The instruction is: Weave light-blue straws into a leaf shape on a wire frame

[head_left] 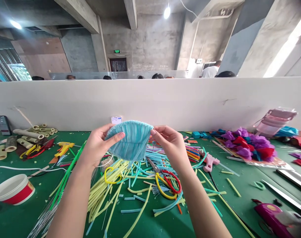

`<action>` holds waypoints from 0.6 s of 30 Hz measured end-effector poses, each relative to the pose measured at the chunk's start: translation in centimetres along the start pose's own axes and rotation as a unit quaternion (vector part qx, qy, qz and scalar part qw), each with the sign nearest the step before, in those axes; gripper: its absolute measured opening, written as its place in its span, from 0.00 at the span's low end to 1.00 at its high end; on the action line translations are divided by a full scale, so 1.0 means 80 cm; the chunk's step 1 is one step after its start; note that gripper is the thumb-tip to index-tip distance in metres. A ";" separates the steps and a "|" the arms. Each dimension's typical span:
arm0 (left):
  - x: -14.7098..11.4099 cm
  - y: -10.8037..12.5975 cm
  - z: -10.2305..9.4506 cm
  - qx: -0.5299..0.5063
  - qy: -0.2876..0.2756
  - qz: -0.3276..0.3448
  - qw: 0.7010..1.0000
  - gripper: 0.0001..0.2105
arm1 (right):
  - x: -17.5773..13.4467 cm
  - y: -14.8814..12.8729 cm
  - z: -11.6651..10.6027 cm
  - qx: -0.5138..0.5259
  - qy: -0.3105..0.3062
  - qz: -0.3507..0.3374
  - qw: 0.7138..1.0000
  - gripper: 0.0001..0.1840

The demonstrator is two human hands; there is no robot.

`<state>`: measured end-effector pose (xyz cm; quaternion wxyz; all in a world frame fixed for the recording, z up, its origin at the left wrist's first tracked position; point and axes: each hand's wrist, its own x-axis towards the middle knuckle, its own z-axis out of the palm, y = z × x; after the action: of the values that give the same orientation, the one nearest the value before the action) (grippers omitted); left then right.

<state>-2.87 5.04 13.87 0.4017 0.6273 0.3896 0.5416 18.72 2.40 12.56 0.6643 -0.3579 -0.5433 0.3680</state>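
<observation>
A light blue striped piece [130, 140], curved along its top like a small knitted cap, is held up in front of me above the table. My left hand [100, 142] is closed on its left side, thumb across the front. At its upper right corner, my right hand [169, 140] pinches the edge between thumb and fingers. Below lie red-and-yellow-handled scissors [169, 185], partly covered by my right forearm. Pale yellow strips [108, 188] and cut blue pieces [130, 211] are scattered under both hands.
A yellow glue gun [64, 148], bamboo pieces [28, 135] and a paper cup [14, 188] are on the left. To the right are a pink glue gun [210, 162], purple and red petals [249, 145] and a pink bottle [275, 122]. A white partition [150, 102] stands behind.
</observation>
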 end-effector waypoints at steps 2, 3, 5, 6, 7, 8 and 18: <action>-0.002 0.002 0.000 0.023 -0.017 -0.008 1.000 0.16 | -0.001 0.002 0.004 0.005 -0.010 0.003 1.000 0.11; -0.003 0.002 -0.001 0.039 -0.028 -0.015 0.999 0.17 | -0.002 0.003 0.006 0.005 -0.016 0.004 1.000 0.11; -0.004 0.002 -0.001 0.063 -0.039 -0.022 0.997 0.17 | -0.003 0.006 0.010 -0.002 -0.026 0.005 1.000 0.10; -0.004 0.001 -0.001 0.068 -0.038 -0.019 0.997 0.17 | -0.004 0.008 0.011 -0.010 -0.029 0.005 1.000 0.10; -0.004 0.000 -0.001 0.069 -0.036 -0.015 0.997 0.17 | -0.004 0.009 0.012 -0.018 -0.031 0.004 0.999 0.10; -0.003 -0.001 -0.002 0.068 -0.034 -0.011 0.997 0.17 | -0.004 0.010 0.012 -0.028 -0.032 0.003 0.999 0.10; -0.005 -0.003 0.000 0.050 -0.068 -0.019 0.996 0.13 | -0.004 0.010 0.012 -0.074 -0.035 -0.012 0.997 0.09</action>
<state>-2.90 4.78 13.53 0.4053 0.6746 0.3999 0.4699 17.61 2.59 11.83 0.6211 -0.3866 -0.5958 0.3313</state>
